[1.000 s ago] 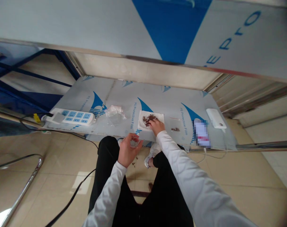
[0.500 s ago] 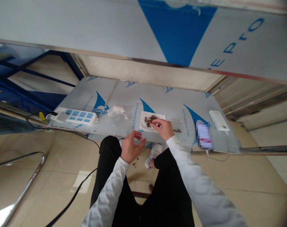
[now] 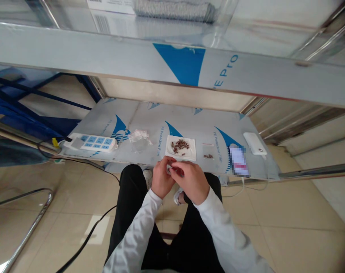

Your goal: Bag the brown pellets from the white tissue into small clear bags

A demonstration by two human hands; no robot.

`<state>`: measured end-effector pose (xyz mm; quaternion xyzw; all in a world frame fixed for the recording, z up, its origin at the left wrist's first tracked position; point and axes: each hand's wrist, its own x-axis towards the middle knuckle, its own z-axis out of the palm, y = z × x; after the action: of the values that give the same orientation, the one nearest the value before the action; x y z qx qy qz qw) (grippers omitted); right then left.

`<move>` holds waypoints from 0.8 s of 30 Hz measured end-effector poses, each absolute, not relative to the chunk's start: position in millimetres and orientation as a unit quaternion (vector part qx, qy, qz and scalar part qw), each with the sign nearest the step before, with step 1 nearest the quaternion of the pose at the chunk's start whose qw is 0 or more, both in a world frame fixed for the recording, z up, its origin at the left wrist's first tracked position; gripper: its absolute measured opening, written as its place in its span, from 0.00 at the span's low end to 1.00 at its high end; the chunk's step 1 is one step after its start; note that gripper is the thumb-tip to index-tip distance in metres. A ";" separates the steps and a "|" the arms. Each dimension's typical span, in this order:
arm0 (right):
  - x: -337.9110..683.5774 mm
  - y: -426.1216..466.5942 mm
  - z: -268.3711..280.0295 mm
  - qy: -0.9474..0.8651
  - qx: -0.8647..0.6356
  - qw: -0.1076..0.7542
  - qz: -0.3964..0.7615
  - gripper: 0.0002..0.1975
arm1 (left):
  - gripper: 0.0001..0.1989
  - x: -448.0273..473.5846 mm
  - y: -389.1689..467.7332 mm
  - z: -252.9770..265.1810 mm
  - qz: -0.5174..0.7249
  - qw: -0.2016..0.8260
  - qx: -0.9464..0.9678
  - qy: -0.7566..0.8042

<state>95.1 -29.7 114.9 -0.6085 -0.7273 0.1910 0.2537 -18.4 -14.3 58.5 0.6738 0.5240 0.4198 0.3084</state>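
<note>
My left hand (image 3: pixel 162 179) and my right hand (image 3: pixel 192 181) meet just off the front edge of the shelf, fingertips pinched together. Something small and pale shows between them, too little to name. Behind the hands, a square white paper or shallow tray (image 3: pixel 192 154) bears a scatter of small brownish metal cylinders (image 3: pixel 180 145). To its right lies a small clear plastic bag (image 3: pixel 208 150) with several similar pieces at its lower end. A heap of clear plastic bags (image 3: pixel 140 141) lies left of the white square.
The film-covered metal shelf (image 3: pixel 178 117) also holds a white power strip (image 3: pixel 95 143) at left, and a phone (image 3: pixel 239 161) and white power bank (image 3: pixel 254 143) at right, both cabled. An upper shelf (image 3: pixel 104 51) overhangs it. A black cable (image 3: pixel 90 235) crosses the floor.
My right hand has left the metal pieces and come back to my left hand, and both have closed together. The camera has tilted up, showing more of the upper shelf.
</note>
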 end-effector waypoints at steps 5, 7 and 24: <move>108.0 -32.9 129.3 -0.780 -0.538 0.235 0.215 0.07 | 0.13 -17.9 -18.7 64.0 0.432 0.314 0.666 0.521; 115.7 -32.3 129.5 -0.780 -0.526 0.255 0.225 0.06 | 0.19 -18.5 -19.8 65.0 0.444 0.321 0.668 0.503; 129.3 -43.7 95.2 -0.579 -0.560 0.439 0.397 0.20 | 0.11 -27.0 -29.4 60.6 0.553 0.551 0.444 0.439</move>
<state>129.3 -43.7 95.2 -0.5600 -0.5794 0.3969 0.4395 -27.0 -29.4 60.6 0.4436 0.4394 0.5532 0.5514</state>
